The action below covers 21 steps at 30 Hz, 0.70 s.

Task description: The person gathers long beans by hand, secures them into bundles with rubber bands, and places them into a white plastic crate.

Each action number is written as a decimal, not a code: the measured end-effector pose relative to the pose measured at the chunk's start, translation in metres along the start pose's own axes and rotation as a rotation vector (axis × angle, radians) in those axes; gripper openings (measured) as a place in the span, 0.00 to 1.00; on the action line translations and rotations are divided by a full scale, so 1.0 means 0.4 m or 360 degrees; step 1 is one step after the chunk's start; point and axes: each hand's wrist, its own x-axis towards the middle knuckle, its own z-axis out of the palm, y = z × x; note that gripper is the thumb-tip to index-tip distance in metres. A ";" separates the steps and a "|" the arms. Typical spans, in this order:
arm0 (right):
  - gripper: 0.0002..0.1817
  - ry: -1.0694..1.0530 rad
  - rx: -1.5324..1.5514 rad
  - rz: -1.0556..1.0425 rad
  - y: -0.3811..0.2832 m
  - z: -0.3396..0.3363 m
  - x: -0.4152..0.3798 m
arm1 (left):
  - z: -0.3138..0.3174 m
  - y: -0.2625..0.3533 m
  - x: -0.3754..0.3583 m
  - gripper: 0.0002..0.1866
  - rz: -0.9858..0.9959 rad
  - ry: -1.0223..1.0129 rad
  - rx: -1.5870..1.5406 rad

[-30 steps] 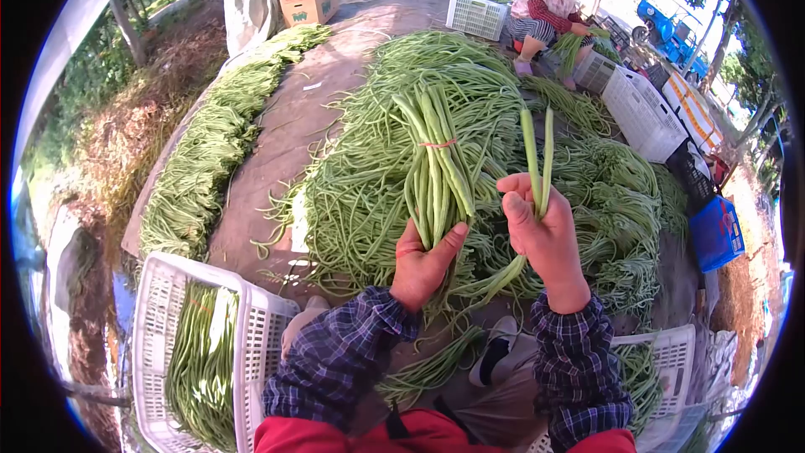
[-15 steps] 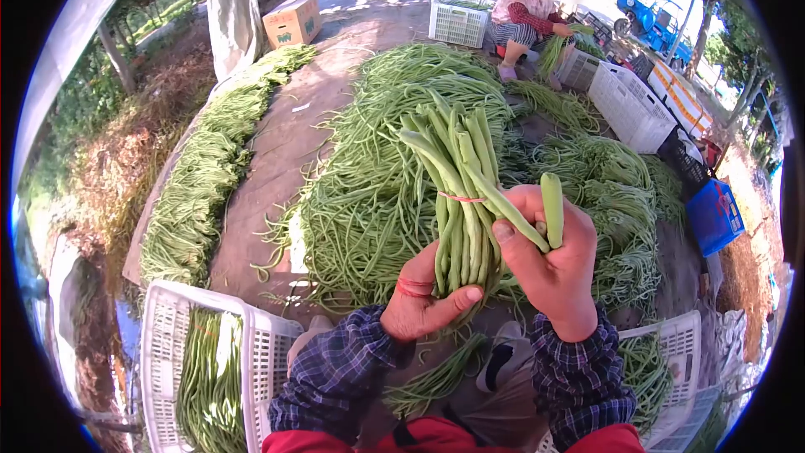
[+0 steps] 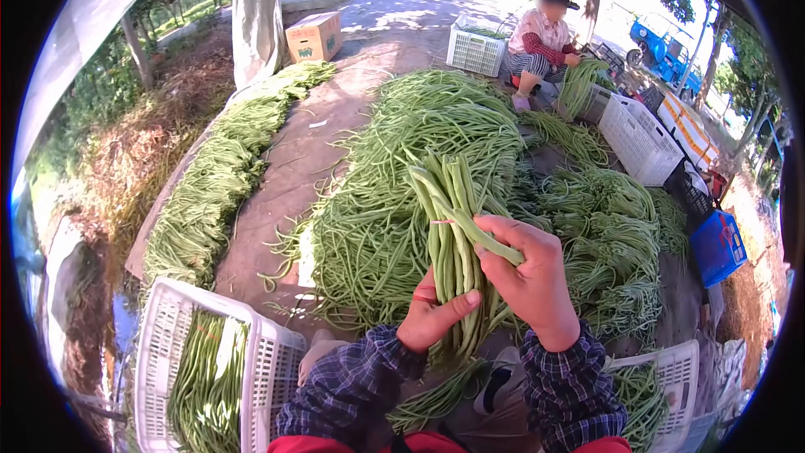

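Note:
A bundle of long green beans (image 3: 453, 235) stands upright in front of me, with a thin reddish band (image 3: 442, 221) around its upper part. My left hand (image 3: 438, 315) is wrapped round the bundle's lower part, its thumb across the front. At the bundle's right side, my right hand (image 3: 530, 278) grips a thick bean (image 3: 486, 239) that slants down to the right across the band. Behind the bundle lies a large heap of loose green beans (image 3: 377, 193).
White crates with beans stand at the lower left (image 3: 247, 369) and lower right (image 3: 671, 369). A long row of beans (image 3: 201, 184) lies left. A person (image 3: 541, 42) holding beans crouches at the back, near white crates (image 3: 639, 138). A blue crate (image 3: 717, 247) is at right.
The bundle and both hands sit lower in view. My right hand has moved left, closer against the bundle, and the short bean piece that stuck up from it no longer shows.

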 end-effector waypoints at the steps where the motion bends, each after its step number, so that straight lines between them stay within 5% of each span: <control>1: 0.14 0.0035 -0.0020 -0.0024 0.013 0.007 -0.001 | 0.002 0.002 0.002 0.29 0.0008 0.0003 0.0001; 8: 0.16 -0.0070 -0.0066 0.0036 0.045 0.034 -0.035 | 0.000 -0.023 0.028 0.23 0.0086 0.0386 -0.0172; 19: 0.14 -0.0087 -0.0076 0.0188 0.086 0.010 -0.134 | -0.013 -0.048 0.051 0.16 0.0170 0.0517 -0.0188; 21: 0.13 -0.0331 0.0107 0.0479 0.097 -0.005 -0.184 | -0.038 0.000 0.080 0.12 0.0088 0.0642 -0.0227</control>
